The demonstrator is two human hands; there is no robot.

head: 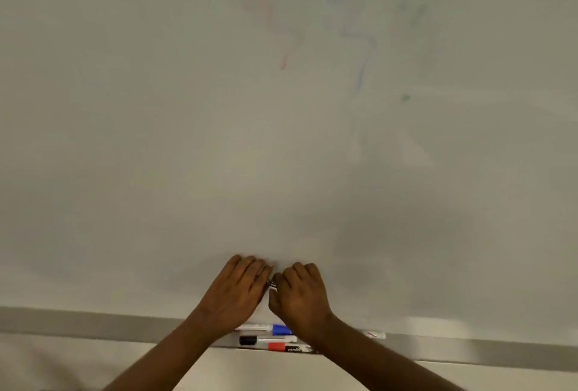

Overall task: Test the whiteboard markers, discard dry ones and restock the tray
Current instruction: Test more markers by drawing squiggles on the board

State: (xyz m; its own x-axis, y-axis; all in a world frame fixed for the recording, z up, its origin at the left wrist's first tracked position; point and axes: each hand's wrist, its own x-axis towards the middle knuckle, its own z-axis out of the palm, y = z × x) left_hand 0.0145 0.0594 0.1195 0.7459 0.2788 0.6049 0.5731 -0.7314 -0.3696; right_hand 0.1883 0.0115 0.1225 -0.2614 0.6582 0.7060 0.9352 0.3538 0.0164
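At lower centre of the frame, the left hand [240, 289] and right hand [300, 293] meet against the whiteboard [187, 140], both gripping a marker [272, 286] barely visible between them. Just below, the tray [93, 321] holds a blue-capped marker [281, 329], a black-capped marker [247, 340] and a red-capped marker [276, 346].

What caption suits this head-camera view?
Left hand and right hand hold a marker before the whiteboard; capped markers lie in the tray.

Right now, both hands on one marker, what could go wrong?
The left hand and right hand grip the black-and-white marker near the white board; a sudden pull could streak it. The right forearm crosses the grey tray, where the red-capped marker lies at the front lip and could be knocked off.
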